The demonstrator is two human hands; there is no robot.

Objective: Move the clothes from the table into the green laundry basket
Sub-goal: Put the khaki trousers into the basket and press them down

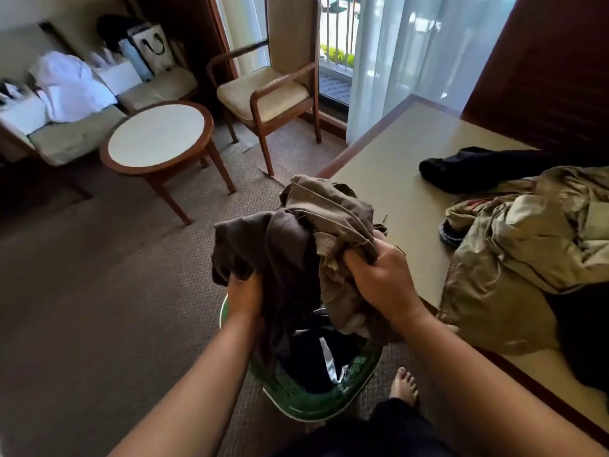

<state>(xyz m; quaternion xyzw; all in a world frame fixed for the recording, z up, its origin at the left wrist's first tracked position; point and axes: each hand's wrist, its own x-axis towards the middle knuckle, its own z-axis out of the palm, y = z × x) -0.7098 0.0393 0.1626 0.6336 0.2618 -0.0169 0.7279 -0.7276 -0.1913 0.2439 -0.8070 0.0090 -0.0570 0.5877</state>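
Both hands, left hand [245,296] and right hand [379,275], clenched on bundle of clothes [306,232] directly over green laundry basket [316,402]. Drop step; release next. More clothes at 3 o'clock on table [389,159].

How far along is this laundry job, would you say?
Partway. Dark clothes already lie in the green basket. The left hand and right hand hold a brown bundle above it. A khaki garment and black garment remain on the table.
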